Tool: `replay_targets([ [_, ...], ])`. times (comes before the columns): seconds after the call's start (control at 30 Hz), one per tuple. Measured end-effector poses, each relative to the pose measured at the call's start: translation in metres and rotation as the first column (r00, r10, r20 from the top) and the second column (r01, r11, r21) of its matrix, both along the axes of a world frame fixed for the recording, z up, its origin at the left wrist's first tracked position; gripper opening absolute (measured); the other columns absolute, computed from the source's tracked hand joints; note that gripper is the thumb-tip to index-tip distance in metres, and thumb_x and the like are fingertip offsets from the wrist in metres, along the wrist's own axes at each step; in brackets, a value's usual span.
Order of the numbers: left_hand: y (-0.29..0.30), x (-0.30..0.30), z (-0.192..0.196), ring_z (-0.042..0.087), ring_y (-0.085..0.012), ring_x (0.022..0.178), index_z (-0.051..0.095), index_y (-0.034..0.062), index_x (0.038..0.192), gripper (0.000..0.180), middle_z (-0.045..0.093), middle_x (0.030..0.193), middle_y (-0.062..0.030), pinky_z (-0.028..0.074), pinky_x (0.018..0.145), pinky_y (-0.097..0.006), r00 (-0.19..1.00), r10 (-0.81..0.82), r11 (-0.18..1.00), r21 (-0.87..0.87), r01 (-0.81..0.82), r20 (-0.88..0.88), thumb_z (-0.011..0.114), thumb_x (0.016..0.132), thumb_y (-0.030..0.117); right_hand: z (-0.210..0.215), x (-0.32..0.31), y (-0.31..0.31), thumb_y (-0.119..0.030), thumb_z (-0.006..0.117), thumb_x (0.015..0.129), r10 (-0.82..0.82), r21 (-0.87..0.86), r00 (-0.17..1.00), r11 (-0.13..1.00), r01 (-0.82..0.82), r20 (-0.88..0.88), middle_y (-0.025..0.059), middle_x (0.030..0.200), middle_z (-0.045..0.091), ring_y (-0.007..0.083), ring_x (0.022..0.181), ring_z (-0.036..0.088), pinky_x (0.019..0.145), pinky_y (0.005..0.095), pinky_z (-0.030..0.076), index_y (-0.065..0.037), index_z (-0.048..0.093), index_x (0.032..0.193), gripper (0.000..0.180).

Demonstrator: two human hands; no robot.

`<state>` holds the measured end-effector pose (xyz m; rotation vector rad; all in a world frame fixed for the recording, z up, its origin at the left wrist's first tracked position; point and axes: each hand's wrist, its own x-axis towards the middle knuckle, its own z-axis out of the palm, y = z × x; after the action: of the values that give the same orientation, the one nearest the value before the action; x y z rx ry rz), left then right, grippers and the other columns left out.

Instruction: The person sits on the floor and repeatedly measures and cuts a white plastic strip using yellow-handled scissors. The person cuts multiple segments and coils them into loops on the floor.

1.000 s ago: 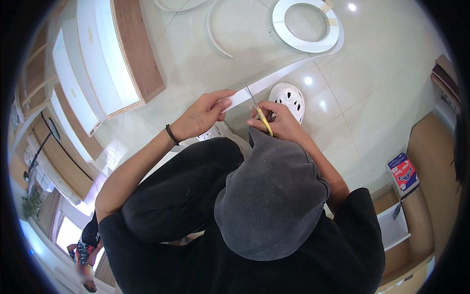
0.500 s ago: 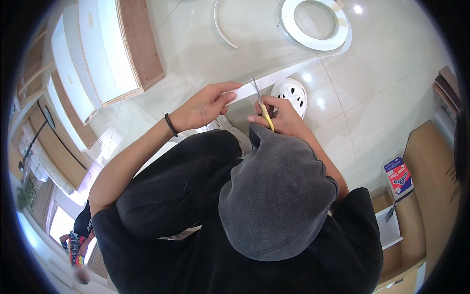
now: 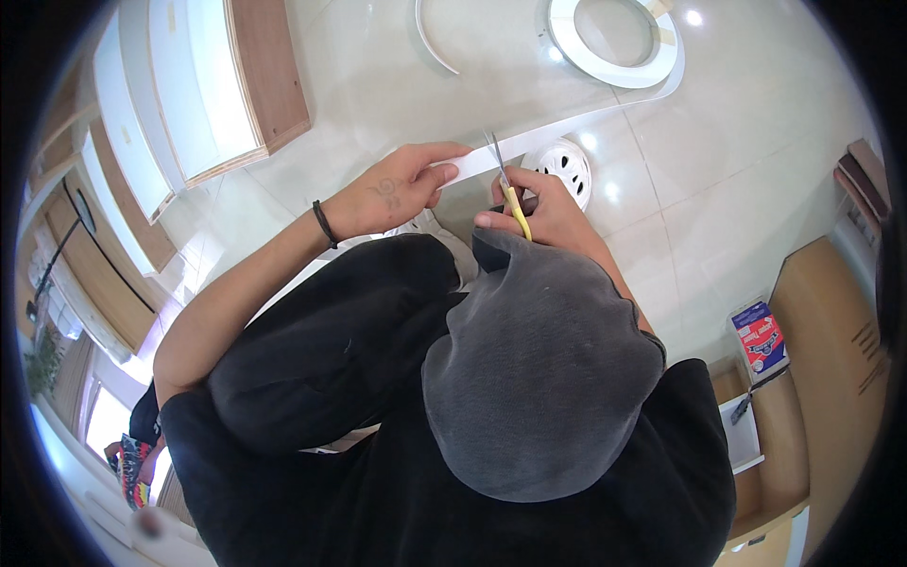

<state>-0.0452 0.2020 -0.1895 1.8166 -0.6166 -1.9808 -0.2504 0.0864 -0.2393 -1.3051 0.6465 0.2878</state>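
My left hand (image 3: 402, 189) pinches the end of a long white strip (image 3: 539, 140) between thumb and fingers. The strip stretches to the right and curves up toward a white coiled roll (image 3: 628, 74) on the floor, with pieces of tan tape on it. My right hand (image 3: 559, 210) is closed on yellow-handled scissors (image 3: 515, 206). Their slightly parted blades point away from me and lie at the strip, a short way right of my left fingers. Whether the blades are cutting into it, I cannot tell.
White-faced wooden cabinet pieces (image 3: 274, 85) stand at the left. A loose curved white strip (image 3: 432, 45) lies on the tiled floor ahead. At right are a red-and-blue package (image 3: 761, 335), a brush-like tool (image 3: 744, 406) and a large brown cardboard piece (image 3: 831, 331). Another person (image 3: 137, 463) is at lower left.
Both hands hold the same things as before. The scissors have shifted slightly right along the strip, and their blades look a little further apart. The whole view has shifted slightly.
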Motion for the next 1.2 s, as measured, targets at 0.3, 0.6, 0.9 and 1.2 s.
replay_targets([
  [0.3,0.001,-0.001,0.001,0.04,-0.0075,0.07,0.05,0.0025,0.136,0.042,0.047,0.079,0.002,0.042,0.066,-0.022,1.0,0.022,1.0,-0.02,-0.023,-0.017,0.046,0.104,0.029,-0.006,-0.003,0.005,-0.034,0.083,0.076,-0.016,-0.028,1.0,0.999,0.016,0.001,0.0014,0.061,0.052,0.0084,0.058,0.047,0.054,0.0242,0.039,-0.002,0.06,0.08,0.04],
  [0.6,0.0,-0.005,0.006,0.04,-0.0068,0.07,0.049,0.0021,0.137,0.043,0.046,0.077,0.0025,0.042,0.065,-0.021,0.995,0.069,0.997,-0.037,-0.072,-0.078,0.047,0.103,0.028,0.002,-0.003,0.001,-0.036,0.083,0.075,0.028,-0.107,1.0,0.994,-0.026,0.015,0.0023,0.059,0.052,0.0096,0.056,0.047,0.053,0.0254,0.039,-0.002,0.059,0.076,0.042],
  [0.9,0.001,-0.006,0.005,0.039,-0.0065,0.07,0.049,0.0015,0.137,0.042,0.046,0.079,0.0033,0.041,0.065,-0.02,0.999,0.036,0.999,0.003,-0.036,-0.035,0.047,0.104,0.027,-0.002,-0.005,0.004,-0.037,0.083,0.075,0.013,-0.078,1.0,0.997,-0.014,-0.013,0.0022,0.06,0.052,0.0096,0.057,0.046,0.053,0.0256,0.038,-0.002,0.058,0.075,0.043],
  [1.2,0.007,-0.009,0.0,0.039,-0.0066,0.069,0.05,0.0011,0.136,0.041,0.048,0.081,0.0022,0.041,0.064,-0.021,0.993,0.086,0.996,-0.001,-0.086,-0.087,0.046,0.104,0.026,-0.002,-0.005,0.003,-0.036,0.084,0.074,0.047,-0.052,0.998,0.997,-0.049,-0.03,0.0017,0.06,0.051,0.0093,0.057,0.046,0.053,0.0255,0.039,-0.002,0.058,0.076,0.043],
])
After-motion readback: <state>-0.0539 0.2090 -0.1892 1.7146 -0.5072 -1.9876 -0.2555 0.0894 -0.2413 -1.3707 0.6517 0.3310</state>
